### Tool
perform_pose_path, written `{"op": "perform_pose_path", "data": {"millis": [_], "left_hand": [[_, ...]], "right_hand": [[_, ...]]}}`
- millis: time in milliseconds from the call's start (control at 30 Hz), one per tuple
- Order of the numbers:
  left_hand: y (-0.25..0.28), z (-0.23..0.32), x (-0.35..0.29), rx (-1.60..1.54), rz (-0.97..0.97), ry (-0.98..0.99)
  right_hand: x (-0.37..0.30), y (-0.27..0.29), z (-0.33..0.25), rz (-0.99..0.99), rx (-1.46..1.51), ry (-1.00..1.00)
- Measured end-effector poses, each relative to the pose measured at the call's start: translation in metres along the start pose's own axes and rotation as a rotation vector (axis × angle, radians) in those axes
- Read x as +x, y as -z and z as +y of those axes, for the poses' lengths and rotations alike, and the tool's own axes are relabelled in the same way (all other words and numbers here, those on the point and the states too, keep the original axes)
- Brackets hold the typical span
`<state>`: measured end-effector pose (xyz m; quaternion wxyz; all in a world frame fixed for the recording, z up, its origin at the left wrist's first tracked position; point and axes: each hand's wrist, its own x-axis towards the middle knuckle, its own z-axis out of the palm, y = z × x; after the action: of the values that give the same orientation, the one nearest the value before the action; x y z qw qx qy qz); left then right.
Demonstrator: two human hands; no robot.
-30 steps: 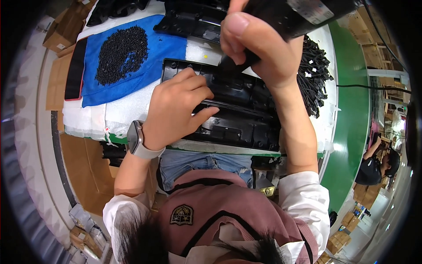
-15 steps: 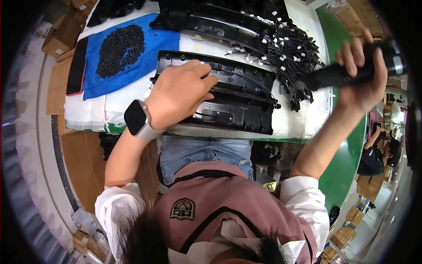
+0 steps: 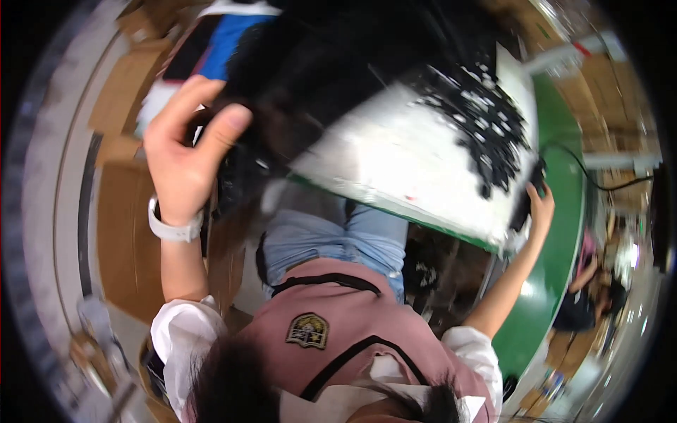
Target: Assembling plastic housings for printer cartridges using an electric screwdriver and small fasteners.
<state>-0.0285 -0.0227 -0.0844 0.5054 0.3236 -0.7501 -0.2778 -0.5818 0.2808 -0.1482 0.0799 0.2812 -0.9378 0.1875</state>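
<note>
My left hand (image 3: 185,151) is raised over the table's left side, thumb and fingers curved round the end of a large black plastic panel (image 3: 303,77). The panel is smeared by motion and spans much of the upper middle, so its outline is hard to make out. By the table's right edge, my right hand (image 3: 541,209) is closed on a black cylindrical tool (image 3: 522,210), partly hidden by the fingers. A pile of black cables with white connectors (image 3: 486,127) lies left of that hand.
The white tabletop (image 3: 395,151) has a green front edge above my lap. Part of a blue cloth (image 3: 229,42) shows at the far left. Cardboard boxes (image 3: 130,88) stand on the left, a green surface (image 3: 546,261) on the right. Another person (image 3: 582,303) sits at far right.
My left hand has moved left and up with the black panel, which was lying on the table. My right hand has come down with the tool to the table's right edge.
</note>
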Motion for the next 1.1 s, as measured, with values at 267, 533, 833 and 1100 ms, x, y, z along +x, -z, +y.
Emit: {"op": "perform_pose_path", "data": {"millis": [267,533,833,1100], "left_hand": [[0.209,-0.125,-0.147,-0.265,0.618,0.680],[0.237,-0.303,-0.393,0.390,0.982,1.264],[0.229,-0.425,-0.381,0.733,0.792,1.520],[0.203,-0.496,-0.451,0.751,0.845,1.252]], "right_hand": [[-0.086,0.030,-0.207,0.258,0.193,0.440],[-0.213,-0.064,-0.458,-0.294,0.454,1.429],[-0.235,-0.103,-0.496,-0.337,0.276,1.303],[-0.235,-0.107,-0.503,-0.399,0.276,1.265]]}}
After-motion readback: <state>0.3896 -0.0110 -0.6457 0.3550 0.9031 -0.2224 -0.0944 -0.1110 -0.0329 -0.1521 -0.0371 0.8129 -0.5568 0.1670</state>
